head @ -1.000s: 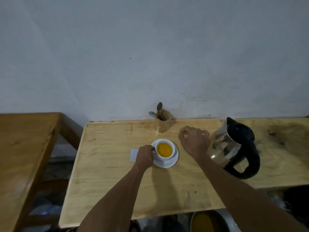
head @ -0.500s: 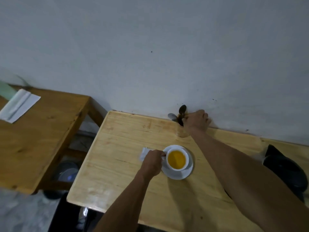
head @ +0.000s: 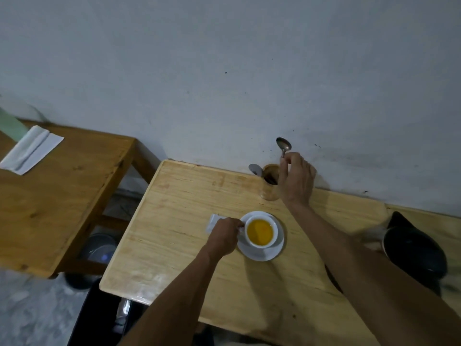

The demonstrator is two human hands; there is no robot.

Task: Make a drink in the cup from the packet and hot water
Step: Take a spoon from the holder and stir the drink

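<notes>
A white cup full of orange-yellow liquid stands on a white saucer in the middle of the light wooden table. My left hand pinches the cup's handle on its left side. A white packet lies flat just left of that hand, partly hidden by it. My right hand is raised at the back by the wall and holds a metal spoon bowl-up, above a wooden holder. A second spoon leans in the holder.
A black kettle sits at the table's right edge, blurred. A darker wooden table stands to the left with a folded white cloth on it. Grey wall runs along the back. Dark containers sit on the floor below.
My right hand went from beside the kettle to the holder and lifted one spoon out of it. The left hand stayed on the cup's handle. The view swung left.
</notes>
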